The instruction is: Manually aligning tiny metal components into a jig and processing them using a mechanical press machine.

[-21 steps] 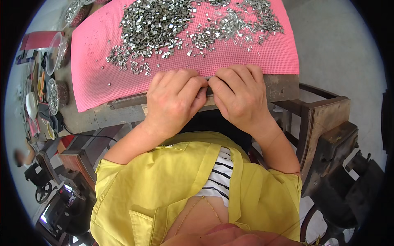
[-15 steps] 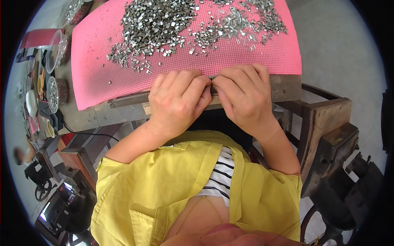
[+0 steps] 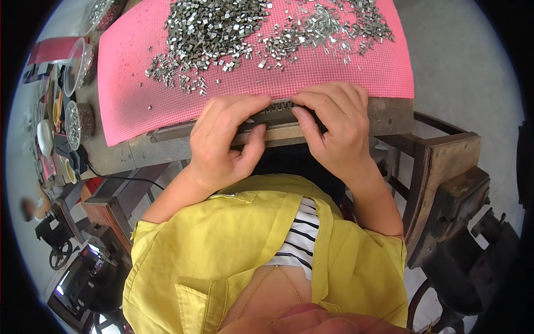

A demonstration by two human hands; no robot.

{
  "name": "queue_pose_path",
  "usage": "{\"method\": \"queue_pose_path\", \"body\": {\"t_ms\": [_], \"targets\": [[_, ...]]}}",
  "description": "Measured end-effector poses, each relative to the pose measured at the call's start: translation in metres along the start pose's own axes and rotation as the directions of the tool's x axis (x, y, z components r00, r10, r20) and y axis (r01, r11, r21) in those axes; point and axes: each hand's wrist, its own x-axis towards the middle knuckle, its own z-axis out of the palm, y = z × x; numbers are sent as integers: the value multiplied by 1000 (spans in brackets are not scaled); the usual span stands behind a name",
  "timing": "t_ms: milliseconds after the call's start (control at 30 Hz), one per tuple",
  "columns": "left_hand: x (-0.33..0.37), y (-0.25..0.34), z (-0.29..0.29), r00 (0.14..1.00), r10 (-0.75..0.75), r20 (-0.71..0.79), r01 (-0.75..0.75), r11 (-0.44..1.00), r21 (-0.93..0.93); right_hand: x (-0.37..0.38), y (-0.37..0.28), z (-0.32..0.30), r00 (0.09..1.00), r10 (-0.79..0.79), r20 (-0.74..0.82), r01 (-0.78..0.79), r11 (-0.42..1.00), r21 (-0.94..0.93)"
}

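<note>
Along the near edge of the table lies a long dark bar, and a row of small dark metal pieces shows on it between my hands. My left hand has its fingers over the bar, with the thumb spread away from them. Its index fingertip rests near the left end of the visible row. On the other side, my right hand is also spread, index fingertip at the row's right end and thumb lower down. Both palms hide the rest of the bar. Nothing shows held in either hand.
A pink textured mat covers the tabletop. On it lie a large heap of small square metal pieces and a looser scatter of thin silvery pieces. Several tubs, one a clear tub, stand left. A wooden frame is at right.
My thumbs have come away from the bar and my hands have moved apart at the middle. The row of small pieces between them is now uncovered.
</note>
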Motion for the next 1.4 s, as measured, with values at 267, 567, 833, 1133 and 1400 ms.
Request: {"method": "queue_pose_path", "body": {"t_ms": [267, 567, 833, 1133, 1400], "targets": [[-45, -32, -61, 987, 163, 18, -161, 944, 289, -2, 17, -30, 1000, -19, 17, 19, 1000, -25], [-60, -44, -63, 996, 56, -68, -32, 950, 310, -29, 34, -31, 999, 18, 48, -7, 976, -218], [-72, -48, -64, 952, 303, -52, -264, 891, 369, -36, 42, -27, 993, -100, -55, 93, 989, -119], [-72, -50, -63, 952, 305, -40, -270, 890, 367, -36, 43, -27, 994, -87, -60, 82, 993, -91], [-70, -50, -61, 958, 281, -59, -241, 899, 366, -34, 41, -28, 997, -63, -46, 58, 994, -97]]}}
